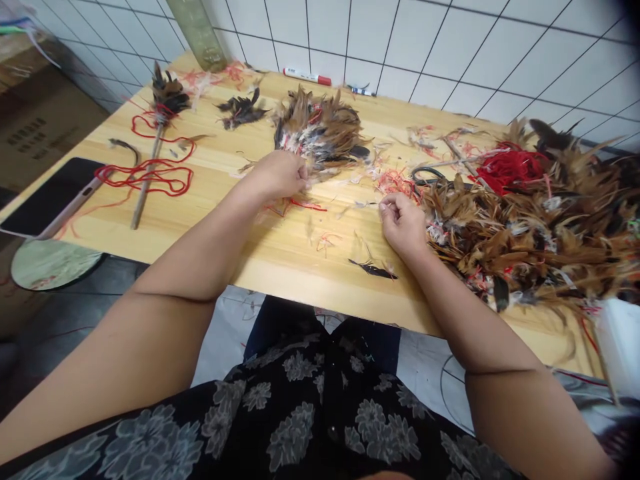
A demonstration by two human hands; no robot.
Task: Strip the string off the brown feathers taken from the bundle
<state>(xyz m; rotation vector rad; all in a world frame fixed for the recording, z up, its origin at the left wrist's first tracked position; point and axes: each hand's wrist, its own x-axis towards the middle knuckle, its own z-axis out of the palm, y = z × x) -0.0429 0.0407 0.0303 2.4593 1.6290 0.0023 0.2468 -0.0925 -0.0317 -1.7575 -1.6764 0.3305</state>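
My left hand [283, 175] is closed at the near edge of a pile of brown feathers [330, 130] with pale, fluffy bases. Its fingertips are curled together, and whatever they hold is hidden. Low over the table, my right hand [404, 223] pinches thumb to finger at the end of a small wispy feather [367, 204] that points left. Short red threads [307, 205] lie between the hands. Beside my right hand spreads a large heap of brown feathers [540, 247]. Some dark loose feathers [373, 269] rest near the table's front edge.
A wooden stick [145, 180] tipped with dark feathers lies at left, red cord [160, 179] looped across it. A phone [55, 193] sits at the left edge. Markers [307, 77] lie by the tiled wall. Red yarn [513, 168] tops the right heap.
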